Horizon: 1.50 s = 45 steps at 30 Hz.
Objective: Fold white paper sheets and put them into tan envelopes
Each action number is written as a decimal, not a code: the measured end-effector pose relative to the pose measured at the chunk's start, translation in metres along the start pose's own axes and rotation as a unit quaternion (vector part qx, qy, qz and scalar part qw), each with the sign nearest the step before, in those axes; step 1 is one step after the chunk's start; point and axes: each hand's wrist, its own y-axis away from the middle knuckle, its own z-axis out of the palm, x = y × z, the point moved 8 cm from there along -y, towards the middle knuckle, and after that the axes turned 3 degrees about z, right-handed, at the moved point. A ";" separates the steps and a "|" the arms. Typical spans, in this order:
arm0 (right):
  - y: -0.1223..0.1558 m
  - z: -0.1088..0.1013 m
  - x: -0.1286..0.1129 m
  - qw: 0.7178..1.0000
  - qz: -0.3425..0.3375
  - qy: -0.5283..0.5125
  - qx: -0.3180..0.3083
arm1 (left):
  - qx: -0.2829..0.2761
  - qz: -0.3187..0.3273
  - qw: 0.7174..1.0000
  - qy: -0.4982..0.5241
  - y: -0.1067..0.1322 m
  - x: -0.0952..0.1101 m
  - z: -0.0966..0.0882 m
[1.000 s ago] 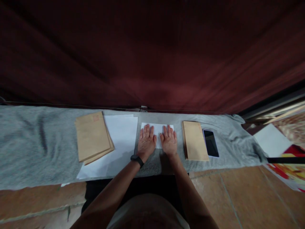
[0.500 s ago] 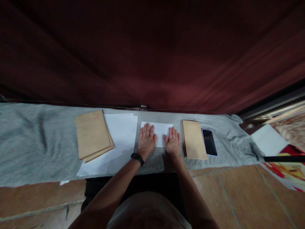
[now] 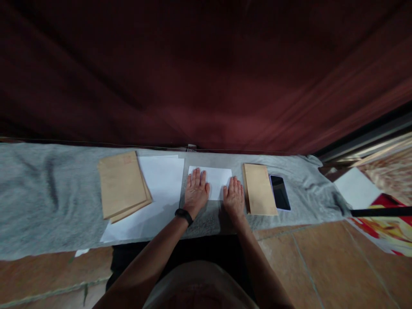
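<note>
A small white paper [image 3: 218, 182], perhaps a folded sheet, lies flat on the grey cloth in front of me. My left hand [image 3: 197, 189] rests on its left part, palm down with fingers stretched out. At the paper's right edge lies my right hand [image 3: 234, 196], also flat, its fingers extended and partly off the paper. Larger white sheets [image 3: 164, 180] spread to the left of my left hand. On them sits a pile of brown envelopes [image 3: 122, 184]. Close to the right of my right hand is a stack of narrower brown envelopes [image 3: 260, 189].
A phone [image 3: 280, 192] with a dark screen lies right of the narrow envelopes. The grey cloth [image 3: 58, 193] covers a long, narrow surface against a dark red panel [image 3: 206, 94]. At far right are a white square [image 3: 356, 188] and a colourful printed bag or box [image 3: 391, 227].
My right hand has slid slightly toward me and to the paper's right edge. My left hand stays flat on the paper. The whole view has shifted a little.
</note>
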 end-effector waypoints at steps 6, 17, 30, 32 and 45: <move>0.005 0.000 -0.028 0.997 -0.046 -0.030 -0.059 | 0.003 0.003 1.000 -0.008 0.000 -0.001 0.001; 0.020 0.001 -0.026 0.996 -0.061 -0.001 -0.059 | 0.005 0.013 1.000 -0.028 0.002 -0.001 0.000; 0.027 -0.003 -0.011 0.998 -0.038 0.034 -0.038 | 0.017 0.008 1.000 -0.021 0.024 -0.009 -0.007; 0.027 -0.003 -0.011 0.998 -0.038 0.035 -0.035 | 0.024 0.005 1.000 -0.015 0.030 -0.010 -0.008; 0.027 -0.003 -0.011 0.998 -0.036 0.033 -0.032 | -0.014 0.076 0.997 -0.004 0.076 0.030 -0.014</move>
